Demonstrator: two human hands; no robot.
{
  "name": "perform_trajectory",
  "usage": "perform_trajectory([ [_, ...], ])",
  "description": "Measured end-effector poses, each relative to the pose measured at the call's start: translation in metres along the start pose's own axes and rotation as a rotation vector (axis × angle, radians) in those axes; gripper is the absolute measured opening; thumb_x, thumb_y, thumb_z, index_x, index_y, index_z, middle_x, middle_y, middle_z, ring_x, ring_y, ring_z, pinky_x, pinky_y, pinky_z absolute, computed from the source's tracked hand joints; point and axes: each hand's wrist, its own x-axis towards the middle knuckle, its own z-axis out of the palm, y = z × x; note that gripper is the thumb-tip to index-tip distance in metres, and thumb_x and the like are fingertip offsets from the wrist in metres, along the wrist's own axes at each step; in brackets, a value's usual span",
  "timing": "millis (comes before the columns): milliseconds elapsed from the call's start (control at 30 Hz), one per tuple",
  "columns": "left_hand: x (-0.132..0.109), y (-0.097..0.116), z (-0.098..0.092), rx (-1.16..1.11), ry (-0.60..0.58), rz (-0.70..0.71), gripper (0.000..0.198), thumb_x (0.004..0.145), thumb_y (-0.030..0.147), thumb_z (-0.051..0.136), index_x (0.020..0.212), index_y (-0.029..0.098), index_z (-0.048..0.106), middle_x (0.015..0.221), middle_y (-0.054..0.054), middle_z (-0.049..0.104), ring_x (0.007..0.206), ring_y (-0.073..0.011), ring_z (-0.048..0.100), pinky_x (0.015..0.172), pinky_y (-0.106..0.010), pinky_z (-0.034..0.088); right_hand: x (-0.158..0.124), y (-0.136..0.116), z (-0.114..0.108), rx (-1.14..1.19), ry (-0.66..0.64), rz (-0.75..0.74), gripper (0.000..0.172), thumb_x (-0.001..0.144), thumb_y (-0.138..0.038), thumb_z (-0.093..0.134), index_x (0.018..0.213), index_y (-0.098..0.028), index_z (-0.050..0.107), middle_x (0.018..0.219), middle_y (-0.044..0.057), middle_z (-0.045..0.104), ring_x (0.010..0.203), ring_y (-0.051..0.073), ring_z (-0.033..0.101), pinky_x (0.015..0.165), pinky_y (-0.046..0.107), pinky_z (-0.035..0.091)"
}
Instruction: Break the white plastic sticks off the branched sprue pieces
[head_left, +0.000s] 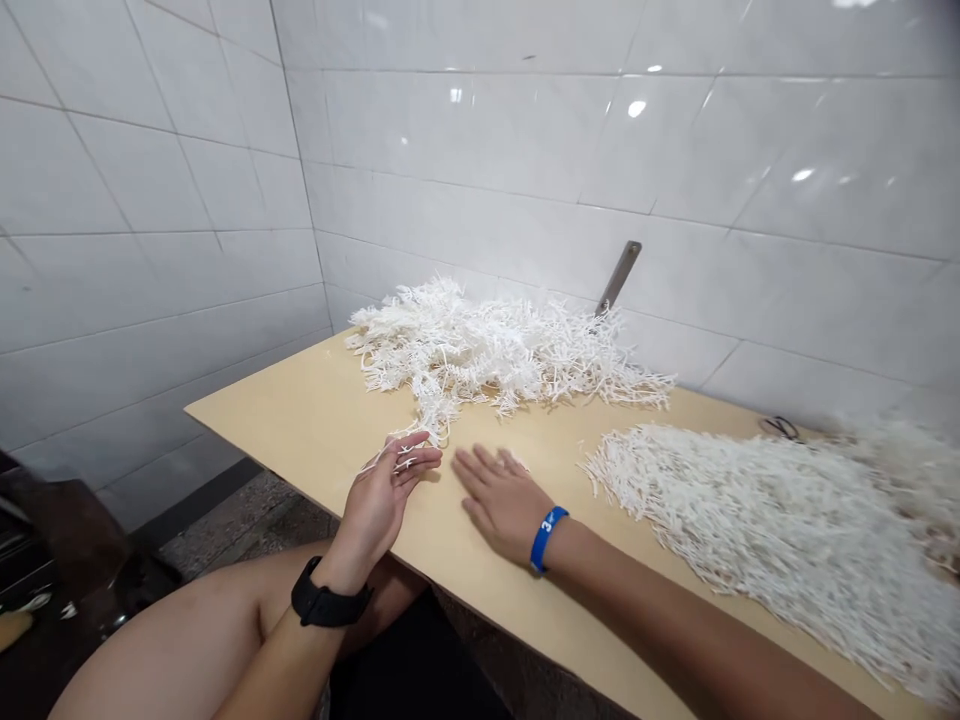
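Note:
My left hand (379, 495), with a black watch band on its wrist, is closed around a thin white branched strand (405, 460) between thumb and fingers. That strand looks like moulded plastic, and I cannot tell its exact kind. Just beyond the fingertips, a tangled heap of similar white strands (487, 345) trails toward this hand. My right hand (506, 500), wearing a blue wristband, is stretched out low over the board, palm down and slightly blurred. A small white piece shows beside its fingers; whether they touch it is unclear.
Both heaps lie on a light wooden board (292, 425). A broad pile of short white pieces (765, 530) covers its right side. A flat metal bar (621, 275) leans against the tiled wall (480, 130) behind. A dark loop (780, 428) lies near the back edge.

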Motion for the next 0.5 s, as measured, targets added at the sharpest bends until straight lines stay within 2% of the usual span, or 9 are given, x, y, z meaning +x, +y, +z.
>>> perform_trajectory([
  [100,-0.001,0.001,0.0,0.032,0.001,0.007,0.05,0.079,0.05,0.066,0.106,0.008,0.067,0.084,-0.011,0.076,0.087,-0.0225,0.068,0.093,-0.039,0.046,-0.019,0.045,-0.002,-0.143,-0.041,0.272,0.059,0.1,-0.04,0.021,0.153,-0.016,0.025,0.16,0.004,0.021,0.148,0.023,0.018,0.121,0.046,0.012],
  [200,-0.002,0.002,0.002,0.053,-0.011,0.004,0.052,0.076,0.052,0.068,0.105,0.008,0.067,0.082,-0.011,0.076,0.087,-0.0237,0.068,0.094,-0.04,0.045,-0.047,0.085,-0.007,-0.213,-0.04,0.443,0.058,0.099,-0.033,0.022,0.15,-0.008,0.031,0.157,0.01,0.028,0.147,0.027,0.02,0.12,0.05,0.012],
  [300,-0.002,0.001,0.003,0.055,-0.012,0.006,0.054,0.074,0.053,0.068,0.105,0.008,0.066,0.082,-0.011,0.075,0.088,-0.0234,0.068,0.094,-0.039,0.045,-0.067,0.11,-0.013,-0.268,-0.035,0.579,0.057,0.096,-0.026,0.026,0.146,-0.003,0.038,0.153,0.016,0.036,0.145,0.031,0.024,0.119,0.052,0.01],
  [400,-0.001,-0.001,0.001,0.086,-0.036,0.021,0.057,0.074,0.054,0.067,0.107,0.007,0.065,0.083,-0.011,0.075,0.089,-0.0227,0.067,0.092,-0.036,0.046,-0.075,0.111,-0.019,-0.294,-0.021,0.629,0.055,0.096,-0.028,0.03,0.145,-0.005,0.041,0.153,0.014,0.037,0.145,0.033,0.024,0.119,0.055,0.009],
  [500,0.0,-0.004,-0.001,0.135,-0.074,0.068,0.057,0.076,0.054,0.066,0.112,0.01,0.062,0.088,-0.01,0.073,0.087,-0.0196,0.066,0.086,-0.032,0.048,-0.075,0.08,-0.026,-0.276,0.041,0.558,0.056,0.098,-0.037,0.031,0.149,-0.015,0.036,0.159,0.006,0.025,0.148,0.031,0.014,0.119,0.055,0.007],
])
